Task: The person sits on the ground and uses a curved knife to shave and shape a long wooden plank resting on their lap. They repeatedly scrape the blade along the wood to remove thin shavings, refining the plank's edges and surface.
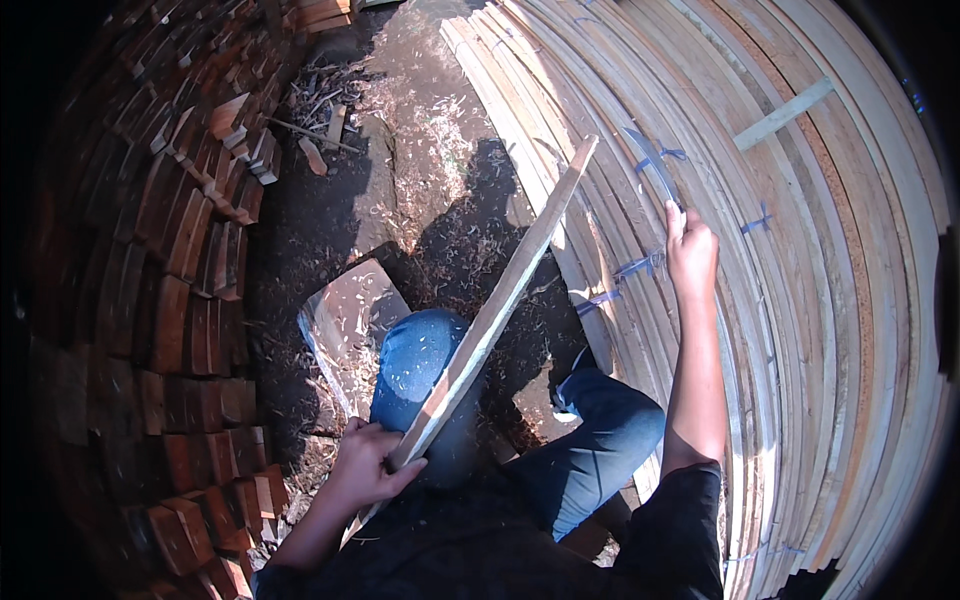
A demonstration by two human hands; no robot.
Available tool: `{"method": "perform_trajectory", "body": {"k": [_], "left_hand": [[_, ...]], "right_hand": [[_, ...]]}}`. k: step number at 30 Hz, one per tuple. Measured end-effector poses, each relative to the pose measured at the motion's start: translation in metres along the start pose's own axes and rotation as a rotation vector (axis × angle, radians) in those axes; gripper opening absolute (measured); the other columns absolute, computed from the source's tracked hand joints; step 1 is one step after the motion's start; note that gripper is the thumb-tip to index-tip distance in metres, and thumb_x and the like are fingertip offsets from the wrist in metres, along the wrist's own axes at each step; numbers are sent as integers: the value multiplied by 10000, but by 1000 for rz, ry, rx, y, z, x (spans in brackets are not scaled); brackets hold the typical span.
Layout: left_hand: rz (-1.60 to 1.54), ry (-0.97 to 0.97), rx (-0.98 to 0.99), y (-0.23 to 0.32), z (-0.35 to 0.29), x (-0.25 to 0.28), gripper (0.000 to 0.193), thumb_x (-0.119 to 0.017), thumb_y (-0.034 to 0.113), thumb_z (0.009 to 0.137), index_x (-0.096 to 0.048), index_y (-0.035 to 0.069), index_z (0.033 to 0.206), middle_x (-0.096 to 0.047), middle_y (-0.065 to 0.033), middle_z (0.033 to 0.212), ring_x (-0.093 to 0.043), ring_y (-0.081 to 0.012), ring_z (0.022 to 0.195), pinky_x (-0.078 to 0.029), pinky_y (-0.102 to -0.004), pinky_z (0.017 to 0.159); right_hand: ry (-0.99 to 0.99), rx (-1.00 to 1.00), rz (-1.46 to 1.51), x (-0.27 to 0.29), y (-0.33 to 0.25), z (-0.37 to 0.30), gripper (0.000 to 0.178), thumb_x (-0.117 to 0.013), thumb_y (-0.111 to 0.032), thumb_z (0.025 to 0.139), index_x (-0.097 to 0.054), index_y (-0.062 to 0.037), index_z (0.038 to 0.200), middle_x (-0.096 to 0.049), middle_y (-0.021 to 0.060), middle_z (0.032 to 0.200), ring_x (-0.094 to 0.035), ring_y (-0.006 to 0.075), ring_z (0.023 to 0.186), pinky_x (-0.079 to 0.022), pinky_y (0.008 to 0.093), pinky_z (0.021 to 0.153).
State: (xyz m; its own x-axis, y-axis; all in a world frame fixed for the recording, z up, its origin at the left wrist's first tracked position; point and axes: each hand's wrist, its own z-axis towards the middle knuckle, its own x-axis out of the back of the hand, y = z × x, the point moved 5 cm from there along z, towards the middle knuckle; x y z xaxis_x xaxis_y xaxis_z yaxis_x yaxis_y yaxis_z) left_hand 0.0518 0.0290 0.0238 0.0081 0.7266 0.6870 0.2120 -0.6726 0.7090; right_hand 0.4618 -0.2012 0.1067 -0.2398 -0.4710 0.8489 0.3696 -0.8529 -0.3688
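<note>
My left hand (372, 460) is closed around the near part of a long wooden stick (497, 308). The stick slants up and to the right across my left knee, and its far tip rises over the edge of the stacked strips. My right hand (691, 250), arm stretched out, grips the handle of a curved knife (655, 172). Its blade points away and bends left, apart from the stick. Most of the knife's handle is hidden by my fingers.
Long pale wooden strips (800, 250) tied with blue bands fill the right side. Stacked wood blocks (190, 340) make a wall on the left. A broad wooden block (350, 305) stands by my left knee. Shavings (430, 140) litter the ground.
</note>
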Motion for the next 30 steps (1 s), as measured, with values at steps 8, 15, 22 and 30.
{"method": "perform_trajectory", "body": {"k": [8, 15, 22, 30], "left_hand": [[-4, 1, 17, 1, 3, 4, 268, -755, 353, 721, -699, 95, 761, -566, -28, 560, -574, -235, 637, -377, -368, 750], [35, -19, 28, -1, 1, 5, 266, -757, 343, 721, -711, 96, 809, -577, -33, 591, -570, -228, 648, -359, -377, 770], [20, -5, 17, 3, 5, 4, 260, -757, 341, 720, -718, 105, 822, -570, -26, 581, -573, -225, 642, -358, -376, 775], [0, 36, 1, 3, 4, 6, 256, -760, 346, 702, -697, 103, 750, -567, -32, 561, -568, -238, 599, -365, -373, 758]], "right_hand": [[-188, 165, 276, -5, -52, -86, 319, -695, -300, 867, -580, -24, 755, -545, 175, 564, -607, 374, 564, -461, 396, 526], [-77, 436, 129, -19, -69, -71, 382, -747, -332, 796, -519, -44, 691, -569, 117, 588, -619, 333, 556, -481, 400, 510], [-63, 402, 57, -12, -59, -56, 442, -709, -430, 817, -534, -49, 677, -582, 110, 593, -620, 336, 555, -487, 420, 505], [-161, 400, 118, -11, -90, -103, 419, -729, -410, 806, -549, -55, 676, -560, 116, 546, -615, 336, 527, -490, 408, 512]]}}
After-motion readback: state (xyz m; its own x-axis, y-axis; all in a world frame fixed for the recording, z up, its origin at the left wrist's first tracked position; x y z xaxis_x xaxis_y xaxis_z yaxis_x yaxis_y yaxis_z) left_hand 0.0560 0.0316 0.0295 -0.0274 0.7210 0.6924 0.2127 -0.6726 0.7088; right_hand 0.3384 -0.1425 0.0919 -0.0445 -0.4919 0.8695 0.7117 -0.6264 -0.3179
